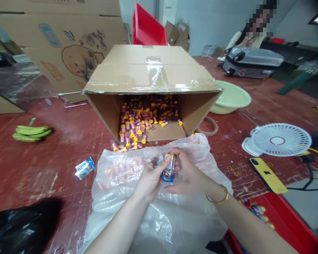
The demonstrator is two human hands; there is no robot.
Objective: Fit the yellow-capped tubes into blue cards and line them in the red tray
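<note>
Between my hands is a small clear vial (170,167) with a yellow cap and a blue printed label. My left hand (150,176) is closed on it, thumb across the front. My right hand (188,173) curls around its other side, fingers at the cap and behind the vial, thumb held apart below. Another clear piece shows at my left fingers, too small to make out. Beneath both hands spreads a translucent plastic bag (159,220) with more pink vials (124,169) showing through it. Beyond lies an open cardboard box (116,77) on its side, holding many yellow-capped pink vials (134,128).
Blue printed sachets (85,168) and green bananas (32,133) lie left, with a black bag (23,225) nearer. To the right are a pale basin (231,97), a white fan (281,139), a yellow phone (268,175) and a red crate (288,218). A person sits behind a grey suitcase (251,62).
</note>
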